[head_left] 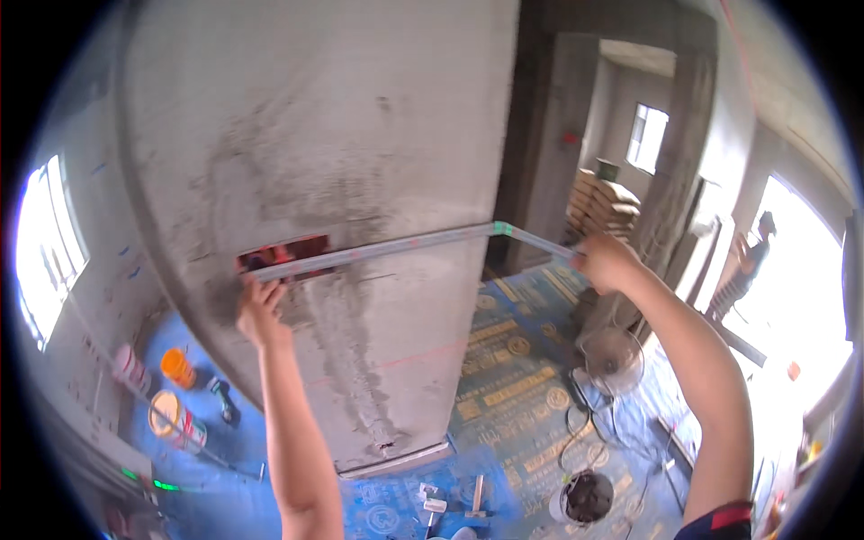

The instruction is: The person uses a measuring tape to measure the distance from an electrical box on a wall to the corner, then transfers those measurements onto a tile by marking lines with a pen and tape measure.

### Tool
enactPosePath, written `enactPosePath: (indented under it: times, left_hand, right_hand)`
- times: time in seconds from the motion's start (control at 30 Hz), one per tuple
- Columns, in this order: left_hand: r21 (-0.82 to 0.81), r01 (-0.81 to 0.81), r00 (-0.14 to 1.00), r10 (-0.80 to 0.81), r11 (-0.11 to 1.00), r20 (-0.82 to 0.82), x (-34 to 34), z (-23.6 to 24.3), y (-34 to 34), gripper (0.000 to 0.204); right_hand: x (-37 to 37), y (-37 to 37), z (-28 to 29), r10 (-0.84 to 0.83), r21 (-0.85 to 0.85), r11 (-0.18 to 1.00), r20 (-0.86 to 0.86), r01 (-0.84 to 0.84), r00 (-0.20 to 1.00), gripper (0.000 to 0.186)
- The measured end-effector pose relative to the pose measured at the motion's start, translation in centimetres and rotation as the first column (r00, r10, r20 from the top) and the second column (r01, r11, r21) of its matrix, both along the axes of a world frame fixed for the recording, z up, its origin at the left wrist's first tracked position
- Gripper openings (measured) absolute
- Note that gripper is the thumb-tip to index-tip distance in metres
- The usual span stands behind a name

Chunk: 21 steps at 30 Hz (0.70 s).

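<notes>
Straightedge held level across a grey plastered wall, one hand at each end.

Straightedge: long, pale metal, lying against the wall over a red recess, its right end past the wall's corner. Left hand: fingers up against the left end from below; whether they close round it cannot be told. Right hand: closed round the right end. Below: blue floor sheet, two buckets at the left, a fan, a dark-filled pail, cables. Beyond: stacked sacks through a doorway; another person at a bright opening on the right.
</notes>
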State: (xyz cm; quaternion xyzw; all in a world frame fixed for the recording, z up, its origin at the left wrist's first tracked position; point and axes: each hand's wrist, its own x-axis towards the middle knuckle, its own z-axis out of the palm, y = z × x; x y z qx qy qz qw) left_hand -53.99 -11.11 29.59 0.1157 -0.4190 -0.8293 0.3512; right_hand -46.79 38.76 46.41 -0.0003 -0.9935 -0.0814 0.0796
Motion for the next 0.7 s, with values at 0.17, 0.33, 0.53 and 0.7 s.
enactPosePath:
  times: [0.17,0.33,0.53,0.7]
  left_hand:
    - [0.006,0.037,0.998,-0.037,0.999,0.056,-0.4,1.2,2.6,0.045]
    - [0.036,0.036,0.995,-0.039,0.999,0.091,0.1,1.0,2.7,0.05]
    - [0.005,0.021,0.994,-0.021,1.0,0.103,0.4,0.9,2.1,0.052]
    - [0.015,0.021,0.996,-0.022,1.0,0.091,0.2,0.6,1.9,0.052]
  right_hand:
    - [-1.1,3.5,0.1,-0.055,-0.031,0.998,0.091,0.058,0.994,0.029]
    - [-1.6,4.2,-1.2,-0.037,-0.126,0.991,0.091,0.048,0.995,0.03]
    - [-1.7,3.3,-1.5,-0.042,-0.223,0.972,0.14,0.073,0.989,0.032]
    - [-1.5,3.1,-1.3,-0.072,-0.291,0.949,0.164,0.119,0.984,0.032]
